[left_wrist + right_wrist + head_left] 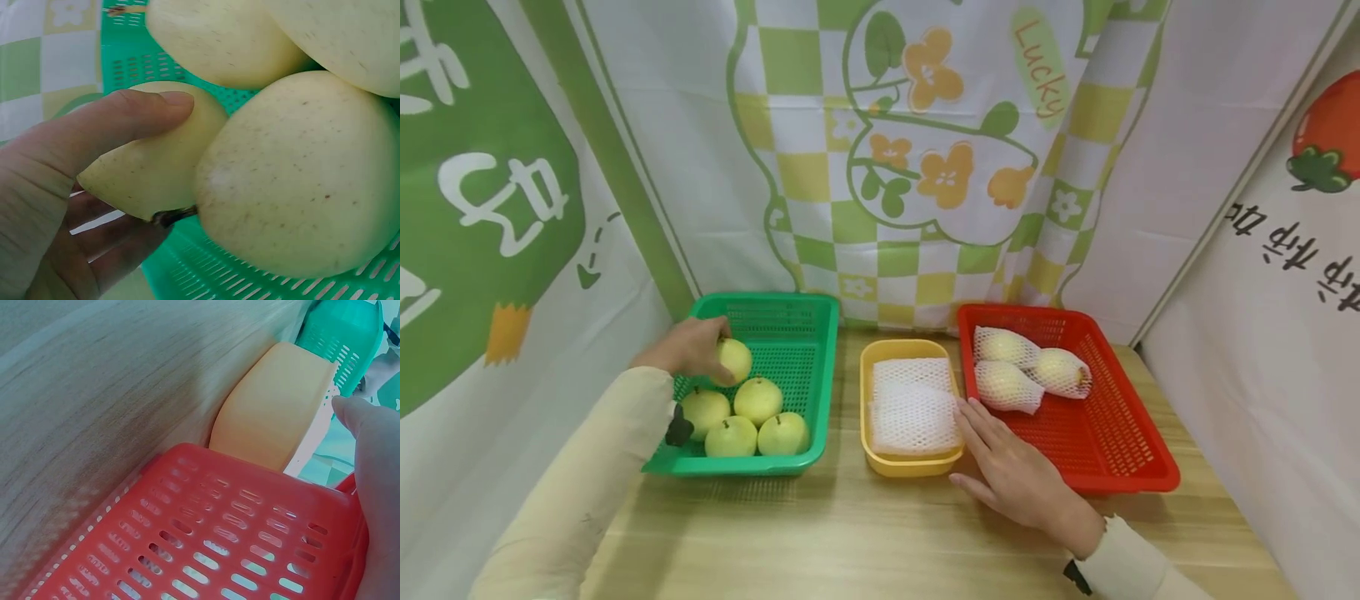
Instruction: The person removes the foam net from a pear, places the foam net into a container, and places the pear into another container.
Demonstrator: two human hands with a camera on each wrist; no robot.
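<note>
My left hand grips a yellow-green pear over the left part of the green basket. In the left wrist view the thumb lies across that pear, with the fingers behind it. Several bare pears sit in the front of the basket, close against the held one. My right hand is palm down with nearly straight fingers, their tips at the right rim of the yellow container. White foam net sleeves lie flat in a stack there, right by those fingertips.
On the right, a red basket holds 3 pears in foam nets at its left back. All the containers stand on a wooden table. Printed cloth hangs behind, and walls close off both sides.
</note>
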